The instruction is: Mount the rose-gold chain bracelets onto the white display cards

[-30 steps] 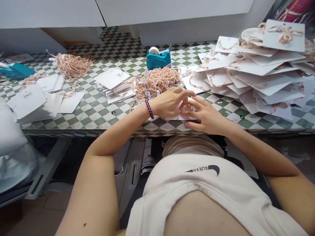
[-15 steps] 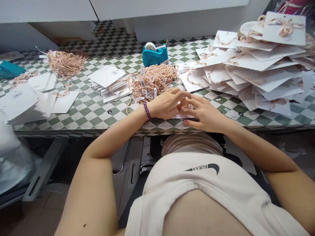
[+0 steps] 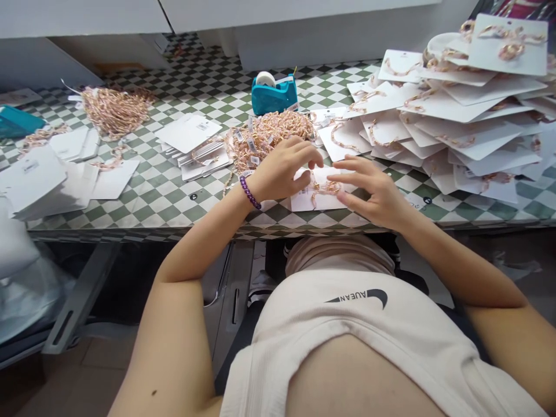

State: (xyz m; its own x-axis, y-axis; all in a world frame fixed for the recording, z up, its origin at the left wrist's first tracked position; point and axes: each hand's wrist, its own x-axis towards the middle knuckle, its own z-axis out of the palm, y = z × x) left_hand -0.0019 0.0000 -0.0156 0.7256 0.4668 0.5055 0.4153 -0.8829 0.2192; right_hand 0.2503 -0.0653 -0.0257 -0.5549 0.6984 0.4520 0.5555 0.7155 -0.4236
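One white display card [image 3: 319,188] lay at the near edge of the checkered tabletop [image 3: 174,200], its long axis running left to right, with a rose-gold chain [image 3: 326,187] curled across its middle. Our hands had parted since the earlier view: they had been pressed together over the card, hiding most of it, and now stood apart with it showing. Our left hand [image 3: 278,171], wearing a purple bead bracelet [image 3: 249,193], was loosely curled beside the card's left end. Our right hand [image 3: 371,191] was spread, its fingers [image 3: 343,179] reaching toward the card's right end. Neither visibly held anything, and we could not tell whether either touched the card. A tangled pile of tagged chains [image 3: 269,139] lay just beyond, and a heap of carded chains [image 3: 456,110] rose far right.
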